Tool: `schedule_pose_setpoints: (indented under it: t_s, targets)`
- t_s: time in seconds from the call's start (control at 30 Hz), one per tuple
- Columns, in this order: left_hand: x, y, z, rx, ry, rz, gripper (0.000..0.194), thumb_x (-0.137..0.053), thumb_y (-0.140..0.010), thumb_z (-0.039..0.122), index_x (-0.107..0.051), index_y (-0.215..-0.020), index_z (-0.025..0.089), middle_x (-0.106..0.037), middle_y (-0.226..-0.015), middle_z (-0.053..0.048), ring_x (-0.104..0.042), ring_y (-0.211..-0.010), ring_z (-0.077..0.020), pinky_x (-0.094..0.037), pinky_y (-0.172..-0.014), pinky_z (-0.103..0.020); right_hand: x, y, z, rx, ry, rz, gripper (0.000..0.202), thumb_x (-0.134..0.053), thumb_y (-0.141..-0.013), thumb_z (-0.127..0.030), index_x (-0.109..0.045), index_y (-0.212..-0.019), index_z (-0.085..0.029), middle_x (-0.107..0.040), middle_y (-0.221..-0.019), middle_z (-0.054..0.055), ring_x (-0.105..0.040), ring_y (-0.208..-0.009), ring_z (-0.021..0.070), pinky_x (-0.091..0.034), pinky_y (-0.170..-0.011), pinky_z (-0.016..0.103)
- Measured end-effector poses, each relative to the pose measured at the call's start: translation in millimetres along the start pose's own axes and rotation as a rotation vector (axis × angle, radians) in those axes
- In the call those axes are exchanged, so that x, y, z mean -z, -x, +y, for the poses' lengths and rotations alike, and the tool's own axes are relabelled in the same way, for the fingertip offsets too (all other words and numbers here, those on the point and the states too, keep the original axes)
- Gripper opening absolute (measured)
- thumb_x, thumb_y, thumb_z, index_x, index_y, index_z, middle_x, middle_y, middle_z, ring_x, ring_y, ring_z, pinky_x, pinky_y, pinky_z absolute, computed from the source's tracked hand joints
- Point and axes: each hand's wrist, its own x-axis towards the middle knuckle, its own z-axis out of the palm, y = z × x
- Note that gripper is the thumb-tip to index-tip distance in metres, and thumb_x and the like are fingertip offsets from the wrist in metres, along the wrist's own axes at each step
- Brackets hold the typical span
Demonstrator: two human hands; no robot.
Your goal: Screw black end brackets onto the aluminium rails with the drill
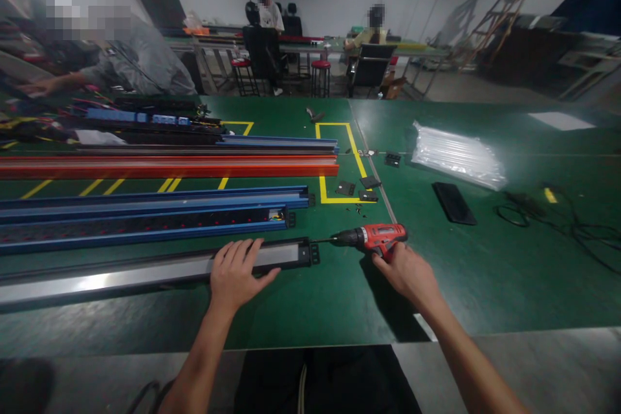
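My left hand [239, 273] lies over the black rail [160, 272] near its right end, fingers on top and thumb stretched out to the right. A black end cap [314, 253] sits on that end of the rail. My right hand [406, 272] is wrapped round the handle of a red and black power drill [383, 233]. The drill lies level, its long bit [324, 240] pointing left at the end cap. Whether the tip touches the cap, I cannot tell. Two blue rails [291, 195] lie just behind the black one.
Behind are an orange rail [242, 167], small black caps [345, 188], a black phone [453, 202], clear-wrapped strips [456, 155] and cables [514, 213] on the green table [509, 284]. A person in grey [145, 58] is at the left; other people sit farther back.
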Motion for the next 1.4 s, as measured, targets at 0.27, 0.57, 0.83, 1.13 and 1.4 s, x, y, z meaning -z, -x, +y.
schedule_pose_setpoints:
  t_s: [0.27,0.57,0.83,1.13,1.4]
  targets:
    - [-1.4,0.0,-1.0,0.002,0.009,-0.001,0.068,-0.066,-0.084,0.067,-0.065,-0.132,0.019,-0.073,-0.114,-0.016,-0.067,-0.106,-0.0352,-0.046,-0.101,-0.052,-0.6,0.3,2.3,0.015,0.028,-0.015,0.047,-0.044,-0.101,-0.057,-0.060,-0.105,-0.013,-0.072,-0.102,0.019,-0.073,-0.093,0.0324,-0.050,-0.076,0.038]
    - [-1.2,0.5,0.3,0.011,0.013,0.003,0.067,-0.065,-0.084,0.066,-0.066,-0.132,0.019,-0.074,-0.114,-0.016,-0.068,-0.106,-0.0358,-0.046,-0.101,-0.053,-1.2,-0.5,2.9,0.023,0.017,0.004,0.046,-0.045,-0.100,-0.057,-0.061,-0.103,-0.014,-0.073,-0.101,0.019,-0.074,-0.091,0.0323,-0.050,-0.075,0.038]
    - [-0.6,-0.4,-0.4,-0.011,-0.014,0.016,0.068,-0.065,-0.084,0.069,-0.067,-0.128,0.017,-0.074,-0.114,-0.016,-0.068,-0.105,-0.0338,-0.046,-0.101,-0.051,-0.1,-0.5,0.9,0.005,0.016,-0.008,0.046,-0.047,-0.099,-0.058,-0.060,-0.104,-0.014,-0.074,-0.100,0.019,-0.074,-0.091,0.0321,-0.050,-0.074,0.037]
    - [-0.9,-0.6,-0.6,-0.008,-0.007,0.004,0.068,-0.064,-0.084,0.069,-0.068,-0.127,0.017,-0.073,-0.114,-0.016,-0.068,-0.106,-0.0343,-0.046,-0.102,-0.051,1.6,-1.4,2.5,-0.001,0.015,-0.040,0.044,-0.045,-0.101,-0.057,-0.059,-0.101,-0.015,-0.073,-0.102,0.018,-0.073,-0.093,0.0313,-0.049,-0.078,0.037]
    - [-1.1,-0.7,0.0,-0.022,-0.026,0.020,0.071,-0.064,-0.084,0.070,-0.068,-0.126,0.013,-0.073,-0.114,-0.017,-0.068,-0.105,-0.0340,-0.046,-0.101,-0.051,1.2,-1.4,-0.2,-0.018,0.031,-0.033,0.052,-0.047,-0.099,-0.060,-0.061,-0.107,-0.010,-0.073,-0.101,0.021,-0.073,-0.092,0.0336,-0.050,-0.074,0.038]
